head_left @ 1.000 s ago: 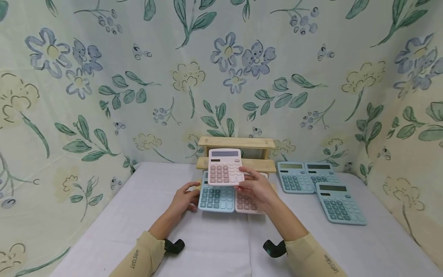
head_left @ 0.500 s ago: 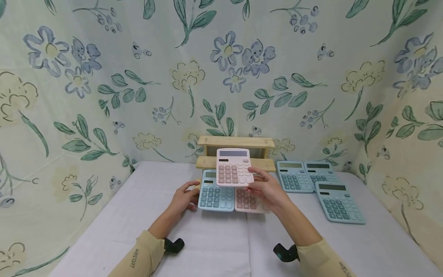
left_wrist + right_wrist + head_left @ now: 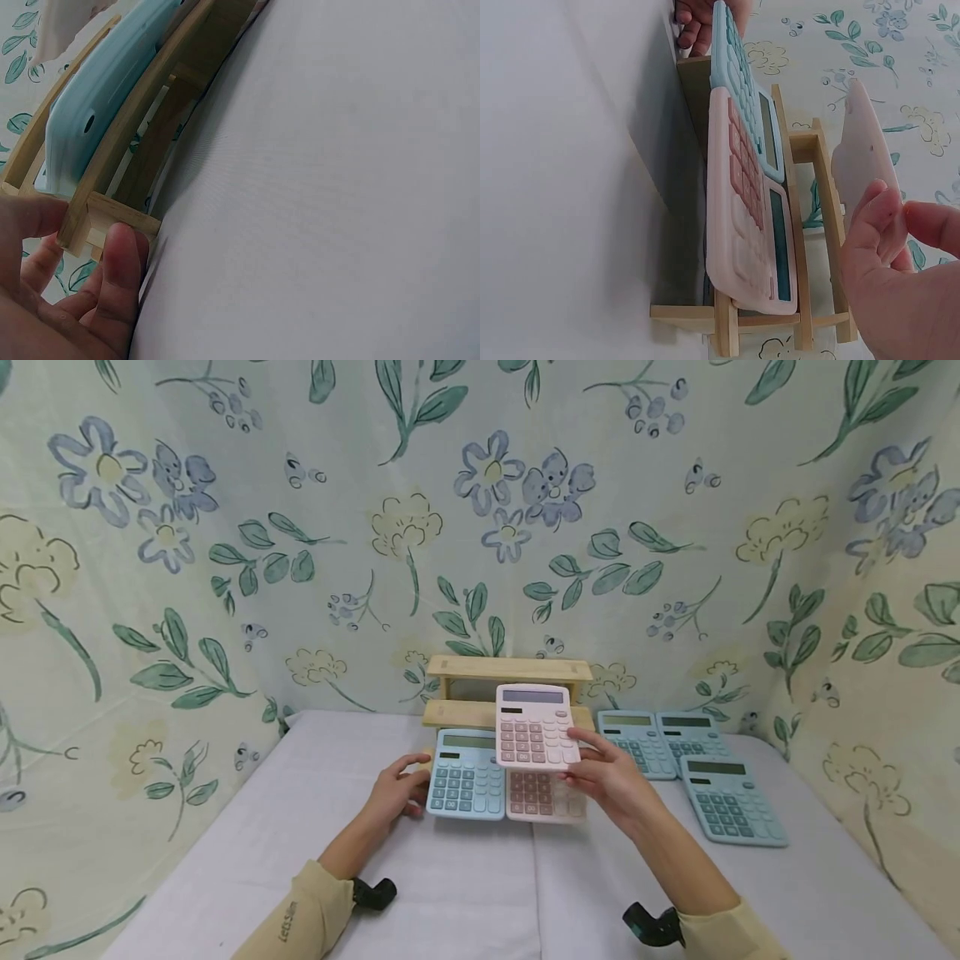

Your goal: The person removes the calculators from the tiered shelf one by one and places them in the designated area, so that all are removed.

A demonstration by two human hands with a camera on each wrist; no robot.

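white-covered table [image 3: 465, 893]; on it, wooden rack [image 3: 510, 667]; to its right, three loose blue calculators [image 3: 733, 802]. tilted side by side on rack's front, racked blue calculator [image 3: 467, 777] and racked pink calculator [image 3: 534, 797]. above, apart from rack, held pink calculator [image 3: 534, 727]. pinched near lower right corner alone by right hand [image 3: 613, 778]: could pivot, slip, knock pair below. in grip of left hand [image 3: 393, 789], rack end; could skew if tugged.

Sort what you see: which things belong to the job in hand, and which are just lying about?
In the job:
pink calculator in the right hand
wooden rack, gripped by the left hand
racked blue calculator
racked pink calculator

Lying about, apparently:
three blue calculators, untouched
floral cloth
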